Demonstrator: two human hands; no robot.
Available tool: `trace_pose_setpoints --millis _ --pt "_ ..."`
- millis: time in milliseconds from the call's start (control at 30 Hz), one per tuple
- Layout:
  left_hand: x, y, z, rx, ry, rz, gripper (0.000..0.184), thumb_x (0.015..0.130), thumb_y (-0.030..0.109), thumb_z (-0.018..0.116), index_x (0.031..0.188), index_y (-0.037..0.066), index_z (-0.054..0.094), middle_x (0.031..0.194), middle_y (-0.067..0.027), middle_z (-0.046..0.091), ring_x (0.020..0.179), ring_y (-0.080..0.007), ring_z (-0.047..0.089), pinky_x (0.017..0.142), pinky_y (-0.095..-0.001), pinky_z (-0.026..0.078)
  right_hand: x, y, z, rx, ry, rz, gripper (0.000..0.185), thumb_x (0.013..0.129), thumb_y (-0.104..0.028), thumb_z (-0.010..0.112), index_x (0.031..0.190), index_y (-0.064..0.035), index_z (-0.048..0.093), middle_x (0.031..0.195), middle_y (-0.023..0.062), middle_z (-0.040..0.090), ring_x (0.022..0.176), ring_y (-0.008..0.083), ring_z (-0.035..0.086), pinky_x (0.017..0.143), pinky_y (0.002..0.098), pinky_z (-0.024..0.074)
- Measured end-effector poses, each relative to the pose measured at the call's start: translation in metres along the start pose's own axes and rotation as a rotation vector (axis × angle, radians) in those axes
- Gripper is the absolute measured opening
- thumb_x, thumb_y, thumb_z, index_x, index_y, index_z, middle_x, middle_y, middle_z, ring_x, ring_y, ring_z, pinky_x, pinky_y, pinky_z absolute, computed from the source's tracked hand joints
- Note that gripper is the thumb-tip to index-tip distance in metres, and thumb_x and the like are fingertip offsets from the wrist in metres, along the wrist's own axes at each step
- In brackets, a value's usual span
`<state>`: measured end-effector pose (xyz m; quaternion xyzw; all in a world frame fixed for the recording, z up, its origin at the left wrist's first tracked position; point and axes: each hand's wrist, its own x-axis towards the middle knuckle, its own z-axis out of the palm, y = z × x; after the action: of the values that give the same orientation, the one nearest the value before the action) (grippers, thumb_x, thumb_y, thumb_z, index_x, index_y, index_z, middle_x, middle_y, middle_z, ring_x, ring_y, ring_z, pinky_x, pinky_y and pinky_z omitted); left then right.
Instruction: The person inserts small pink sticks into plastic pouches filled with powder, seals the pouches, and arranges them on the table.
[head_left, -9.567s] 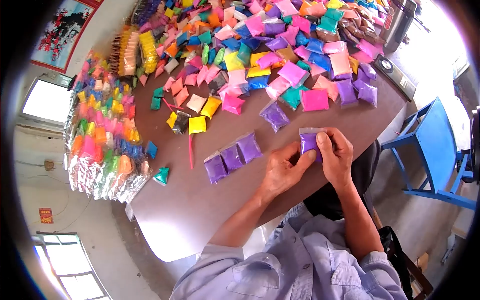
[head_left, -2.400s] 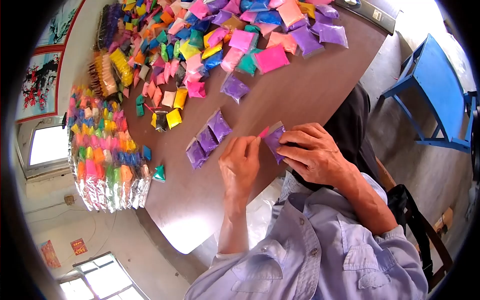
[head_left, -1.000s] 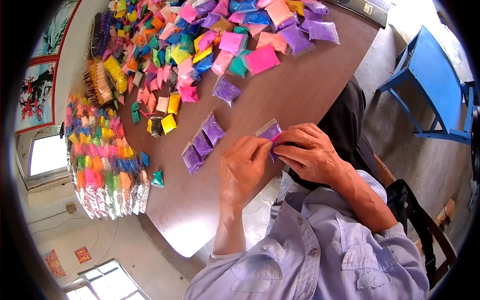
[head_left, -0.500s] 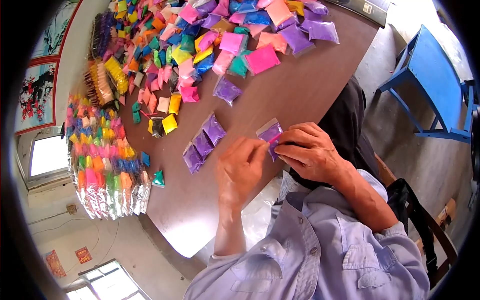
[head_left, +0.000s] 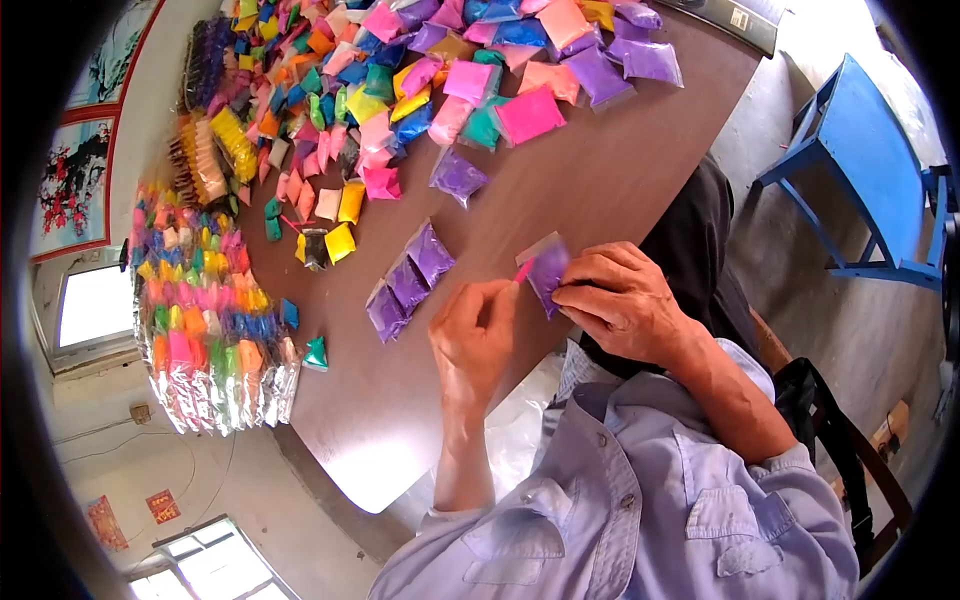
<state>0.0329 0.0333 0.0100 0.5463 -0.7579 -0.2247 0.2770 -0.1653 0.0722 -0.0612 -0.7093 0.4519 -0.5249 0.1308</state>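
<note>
My right hand (head_left: 622, 303) grips a small clear bag of purple material (head_left: 548, 276) by its right side, just above the table's near edge. My left hand (head_left: 470, 328) is closed in a pinch, its fingertips at a short, thin pink strip (head_left: 523, 270) by the bag's left edge. The strip's far end seems to touch or overlap the bag. Left of my hands, a joined row of purple bags (head_left: 408, 283) lies on the brown table (head_left: 370, 400). Farther back, another purple bag (head_left: 458, 178) lies by itself.
A large heap of colourful small bags (head_left: 375, 110) covers the table's far side. Stacked strips of packets (head_left: 205, 310) line the left edge, near a green bag (head_left: 316, 354). A blue stool (head_left: 865, 150) stands on the floor at right.
The pink strip has moved left across the purple bag, from its middle to its left edge, together with my left hand. My right hand keeps its hold and has barely moved.
</note>
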Motion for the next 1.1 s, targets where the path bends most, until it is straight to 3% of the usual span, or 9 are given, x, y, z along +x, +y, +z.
trace_pose_setpoints --millis 233,500,633,700,867,933,1067,1100 --pt "-0.008 -0.018 0.021 0.022 0.069 0.05 0.008 0.093 0.007 0.078 0.094 0.0 0.073 0.083 -0.0131 0.071 0.069 -0.0242 0.068 0.064 -0.0364 0.053 0.002 -0.001 0.001 -0.014 0.009 0.008 0.022 0.076 -0.006 0.083 0.095 -0.0122 0.075 0.104 0.0023 0.07 0.098 0.0252 0.068 0.087 0.0374 0.0535" --pt "-0.004 -0.009 0.005 0.016 0.064 -0.066 0.008 0.093 0.006 0.078 0.093 0.0 0.073 0.08 -0.012 0.07 0.068 -0.0209 0.067 0.062 -0.036 0.051 -0.001 -0.002 0.001 -0.008 0.014 0.015 0.02 0.077 -0.007 0.083 0.094 -0.0117 0.074 0.104 0.0019 0.07 0.097 0.0253 0.068 0.087 0.0375 0.0535" --pt "-0.018 -0.007 0.014 -0.048 0.03 0.023 0.007 0.093 0.007 0.079 0.094 0.001 0.075 0.081 -0.0128 0.07 0.069 -0.0234 0.069 0.063 -0.0356 0.053 0.002 -0.002 0.003 -0.009 0.016 0.02 0.02 0.077 -0.007 0.084 0.094 -0.0114 0.074 0.104 0.0025 0.07 0.098 0.0253 0.068 0.088 0.0373 0.0535" --pt "-0.018 -0.006 0.019 -0.019 0.027 0.023 0.009 0.093 0.007 0.08 0.094 -0.001 0.075 0.08 -0.0117 0.072 0.068 -0.0185 0.066 0.063 -0.0325 0.052 0.003 -0.002 0.003 -0.015 0.02 0.019 0.021 0.076 -0.007 0.084 0.094 -0.0114 0.074 0.104 0.0027 0.07 0.098 0.0253 0.068 0.088 0.0371 0.0534" --pt "-0.007 -0.011 0.021 -0.02 0.054 0.042 0.009 0.093 0.007 0.079 0.094 -0.001 0.075 0.081 -0.0123 0.071 0.068 -0.0195 0.066 0.063 -0.0328 0.052 0.004 -0.002 0.002 -0.014 0.007 0.021 0.021 0.076 -0.007 0.084 0.095 -0.0111 0.074 0.103 0.0027 0.069 0.096 0.0254 0.068 0.086 0.0372 0.0527" --pt "-0.005 -0.011 0.017 -0.022 0.029 -0.014 0.008 0.093 0.006 0.079 0.095 0.001 0.074 0.082 -0.013 0.07 0.069 -0.0257 0.066 0.063 -0.0374 0.052 0.004 -0.001 0.003 -0.017 0.018 0.014 0.021 0.077 -0.007 0.084 0.095 -0.0111 0.074 0.103 0.0027 0.069 0.096 0.0254 0.068 0.086 0.0373 0.0526" --pt "-0.003 -0.017 0.013 0.013 0.059 -0.038 0.008 0.093 0.006 0.079 0.095 0.001 0.074 0.082 -0.0122 0.069 0.068 -0.0253 0.065 0.063 -0.0371 0.051 0.001 -0.002 0.003 -0.02 0.009 0.007 0.021 0.078 -0.006 0.083 0.096 -0.0113 0.074 0.104 0.0025 0.069 0.096 0.0256 0.067 0.086 0.0372 0.0524" --pt "-0.002 -0.016 0.012 0.019 0.071 -0.034 0.009 0.093 0.008 0.079 0.096 0.0 0.075 0.081 -0.0112 0.07 0.068 -0.0212 0.064 0.063 -0.034 0.051 0.001 -0.002 0.003 -0.019 0.009 0.006 0.021 0.078 -0.006 0.083 0.096 -0.0113 0.074 0.104 0.0025 0.069 0.096 0.0256 0.067 0.086 0.0372 0.0524"
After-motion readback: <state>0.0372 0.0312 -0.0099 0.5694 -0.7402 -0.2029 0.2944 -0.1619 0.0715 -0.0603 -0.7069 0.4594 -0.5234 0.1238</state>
